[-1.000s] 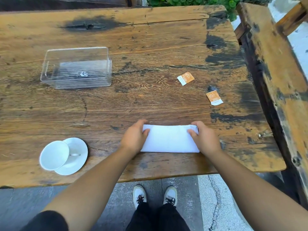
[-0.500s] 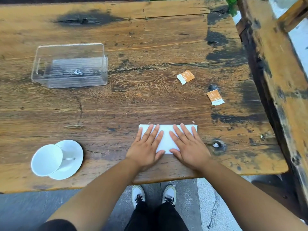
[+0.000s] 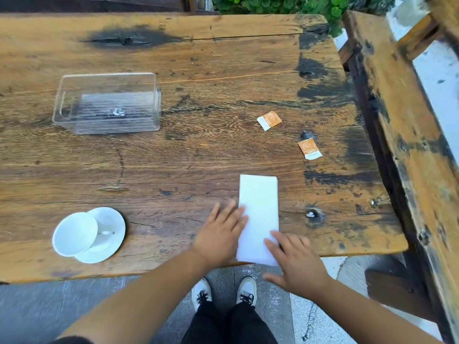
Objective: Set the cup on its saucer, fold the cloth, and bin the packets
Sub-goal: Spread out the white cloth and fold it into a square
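A white folded cloth (image 3: 258, 209) lies as a long strip pointing away from me at the table's near edge. My left hand (image 3: 222, 234) rests flat against its left side, fingers spread. My right hand (image 3: 295, 264) lies flat over its near right corner. A white cup (image 3: 74, 234) lies tipped on its side, resting on the edge of its white saucer (image 3: 109, 234) at the near left. Two orange-and-white packets lie at the right: one (image 3: 269, 120) farther, one (image 3: 309, 148) nearer. A clear plastic bin (image 3: 106, 103) stands at the far left.
The worn wooden table (image 3: 198, 157) has dark stains and knots. A wooden bench (image 3: 409, 125) runs along the right side. Green plants (image 3: 285, 4) are beyond the far edge. My shoes (image 3: 223, 291) stand on grey paving below.
The cloth was a wide strip lying crosswise under both palms; now it is turned lengthwise, pointing away from me. My hands have shifted to its near sides.
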`<state>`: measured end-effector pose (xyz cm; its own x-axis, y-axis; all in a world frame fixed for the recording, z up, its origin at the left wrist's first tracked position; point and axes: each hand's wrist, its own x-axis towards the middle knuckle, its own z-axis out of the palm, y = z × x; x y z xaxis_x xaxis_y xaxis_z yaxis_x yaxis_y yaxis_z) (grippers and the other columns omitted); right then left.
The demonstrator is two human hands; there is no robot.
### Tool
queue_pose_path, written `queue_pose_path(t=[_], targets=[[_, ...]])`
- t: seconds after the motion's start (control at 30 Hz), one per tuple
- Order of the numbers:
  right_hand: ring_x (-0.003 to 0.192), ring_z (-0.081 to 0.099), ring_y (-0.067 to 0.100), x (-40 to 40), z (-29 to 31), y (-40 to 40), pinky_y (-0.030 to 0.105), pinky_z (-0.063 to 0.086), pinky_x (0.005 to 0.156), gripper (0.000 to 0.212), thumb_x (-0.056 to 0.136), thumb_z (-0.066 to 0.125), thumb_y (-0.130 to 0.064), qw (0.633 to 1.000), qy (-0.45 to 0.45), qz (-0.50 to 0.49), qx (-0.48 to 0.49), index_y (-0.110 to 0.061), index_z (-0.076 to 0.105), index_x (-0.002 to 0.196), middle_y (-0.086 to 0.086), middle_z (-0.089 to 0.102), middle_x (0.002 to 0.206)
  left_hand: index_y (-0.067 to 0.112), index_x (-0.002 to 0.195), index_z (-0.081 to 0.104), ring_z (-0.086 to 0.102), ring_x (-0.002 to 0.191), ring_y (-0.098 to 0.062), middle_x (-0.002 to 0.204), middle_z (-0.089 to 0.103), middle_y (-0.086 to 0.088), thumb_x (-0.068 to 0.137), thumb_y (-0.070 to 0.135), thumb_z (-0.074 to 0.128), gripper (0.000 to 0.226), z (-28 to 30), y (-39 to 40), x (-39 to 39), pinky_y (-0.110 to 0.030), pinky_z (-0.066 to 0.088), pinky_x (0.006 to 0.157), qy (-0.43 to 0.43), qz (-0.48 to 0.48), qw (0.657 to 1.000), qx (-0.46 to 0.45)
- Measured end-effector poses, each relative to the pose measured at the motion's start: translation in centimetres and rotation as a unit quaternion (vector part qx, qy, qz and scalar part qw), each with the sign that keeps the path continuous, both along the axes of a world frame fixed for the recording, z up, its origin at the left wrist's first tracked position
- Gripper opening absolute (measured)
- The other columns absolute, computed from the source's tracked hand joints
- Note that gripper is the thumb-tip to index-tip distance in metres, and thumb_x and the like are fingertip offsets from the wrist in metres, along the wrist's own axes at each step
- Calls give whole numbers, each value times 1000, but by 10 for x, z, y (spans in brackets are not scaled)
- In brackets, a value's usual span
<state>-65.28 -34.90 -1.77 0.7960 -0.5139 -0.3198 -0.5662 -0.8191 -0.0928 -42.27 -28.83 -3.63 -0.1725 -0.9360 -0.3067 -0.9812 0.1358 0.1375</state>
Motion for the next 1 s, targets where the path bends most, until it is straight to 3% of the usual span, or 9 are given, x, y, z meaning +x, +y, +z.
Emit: queue_pose_path(t=[0.13,0.3,0.4,0.5,0.67,0.77,0.87,0.93,1.0], targets=[[133,42,34,-13,-12,9,54,25,104,75,70,58,-70,995,-37,96,-11,-19,56,126,9,47,145,20,149,8,-15,144,-25,160,1,-6,95,55,18,65,-3,27,-5,-48,-24,108,50,-81,995,40],[136,38,30,-19,-23,12,54,19,111,64,66,77,-24,990,-72,119,-11,-22,53,125,6,49,144,12,148,-2,-28,140,-25,156,-12,-9,83,76,22,95,-4,43,4,-57,-15,112,2,-157,987,36],[138,35,32,-23,-26,16,53,21,108,69,67,74,-15,987,-77,135,-27,-20,49,131,11,44,147,14,147,-10,-32,138,-28,156,-16,-9,92,51,43,85,-5,51,3,-55,-19,109,-13,-157,987,42],[137,35,33,-26,-27,15,52,23,107,63,70,73,-10,984,-71,158,-44,-19,52,129,13,43,147,13,146,-11,-31,136,-30,159,-9,-12,96,19,42,73,0,52,-1,-53,-23,106,-18,-138,990,18],[132,45,31,-28,-28,8,49,27,107,35,76,74,-17,979,-123,161,-32,-17,59,107,12,55,137,15,146,8,-6,143,-38,158,4,-19,96,23,40,59,4,51,-7,-52,-18,108,-16,-136,990,18],[131,46,30,-26,-21,5,51,33,109,31,76,69,-28,980,-132,150,9,-20,59,105,10,59,133,26,134,38,21,140,-40,152,28,-20,91,40,35,45,8,49,-7,-56,3,112,-13,-150,988,25],[131,47,25,-24,-12,1,52,34,109,30,80,60,-26,979,-161,86,89,-18,62,109,6,61,131,27,129,45,18,143,-31,153,31,-12,94,46,32,42,8,46,-2,-55,2,115,75,-114,990,24],[128,47,17,-18,-6,-2,44,33,111,33,89,51,-30,965,-184,-41,183,-17,61,117,3,62,129,31,133,44,12,145,-17,152,33,1,96,50,29,44,11,40,2,-47,0,118,190,-16,981,46],[109,56,13,-9,1,-6,41,47,97,34,93,43,-39,936,-189,-161,248,-18,61,112,3,68,113,38,131,46,18,142,-9,145,44,12,97,46,32,38,19,30,4,-38,6,118,289,73,953,54]])
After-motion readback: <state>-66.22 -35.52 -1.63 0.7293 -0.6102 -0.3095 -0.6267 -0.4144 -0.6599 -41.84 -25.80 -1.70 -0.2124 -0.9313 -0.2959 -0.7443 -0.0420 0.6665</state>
